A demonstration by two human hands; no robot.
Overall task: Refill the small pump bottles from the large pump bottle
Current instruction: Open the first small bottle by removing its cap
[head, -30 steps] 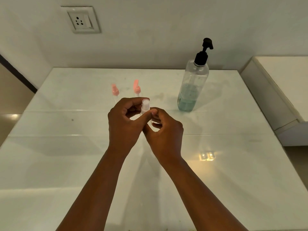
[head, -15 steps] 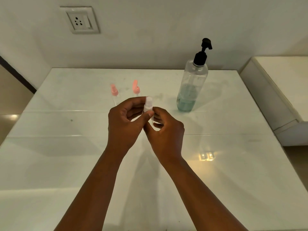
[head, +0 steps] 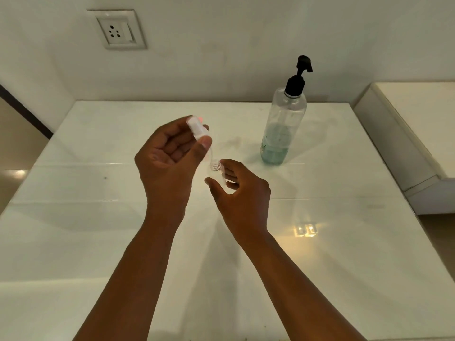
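**Caller:** Off it comes! Half a second ago your two hands were locked together over that little bottle; since then your left hand (head: pixel 170 161) has lifted away toward the far side of the counter (head: pixel 98 242), taking the white pump top (head: pixel 197 127) with it.

**Partner:** You're pinching that pump top between thumb and fingertips, tilted, with its clear dip tube (head: pixel 211 153) trailing down toward the open neck.

**Caller:** And your right hand (head: pixel 242 193)?

**Partner:** Its fingers are curled round the small clear bottle (head: pixel 218 169), thumb out to the near side. You can see the threaded neck poking up bare between the fingers; the body below is mostly hidden, so I can't tell whether it touches the counter.

**Caller:** All this over the middle of the counter. Where's the big one?

**Partner:** The large pump bottle (head: pixel 283 129) stands upright toward the far right corner, black pump head on, bluish liquid low in the bottom, well apart from your hands.

**Caller:** Only a speck of pink shows behind your left fingertips; what it belongs to is blocked.

**Partner:** A wall socket (head: pixel 117 29) sits above the far left corner.
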